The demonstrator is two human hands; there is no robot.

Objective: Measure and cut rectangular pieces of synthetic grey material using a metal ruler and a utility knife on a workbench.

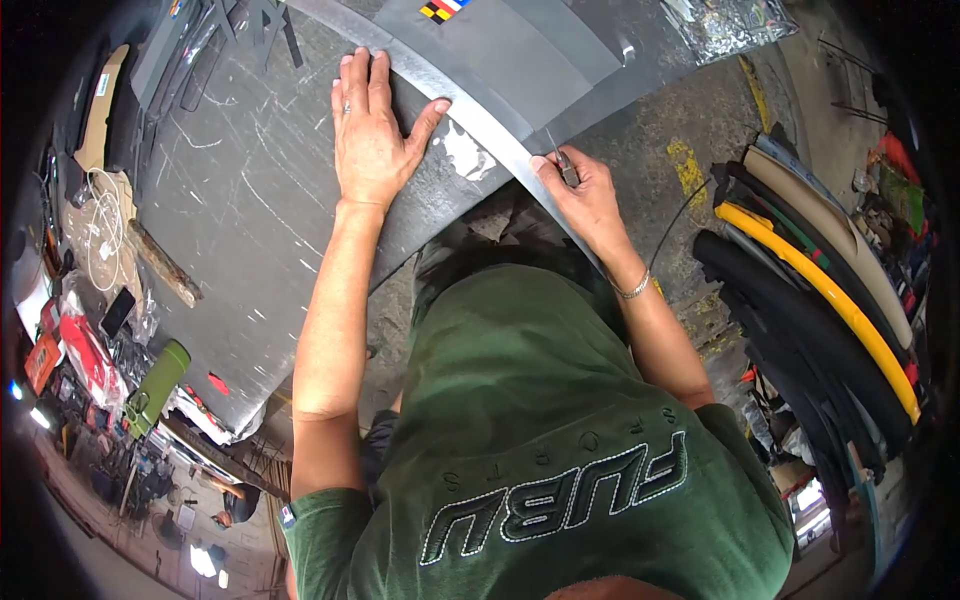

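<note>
My left hand (372, 150) lies flat with fingers stretched. Its fingertips and thumb press on a long metal straightedge (440, 88), which looks curved through the lens. In my right hand (583, 198), near the table's edge, is a slim pointed tool (568, 168) with a dark handle; its thin tip points away from me, beside the straightedge. Whether it is a knife or a scriber I cannot tell. Along the far side of the straightedge lies a grey sheet (500, 62), with a small coloured checked patch (441, 10) near the top.
The dark scratched tabletop (235, 200) spreads left, with grey offcuts (200, 50) at its far end. A wooden stick (165, 262), a phone (118, 312) and a green roll (157, 388) lie further left. Black rolls (800, 345) and a yellow roll (820, 300) stand at the right.
</note>
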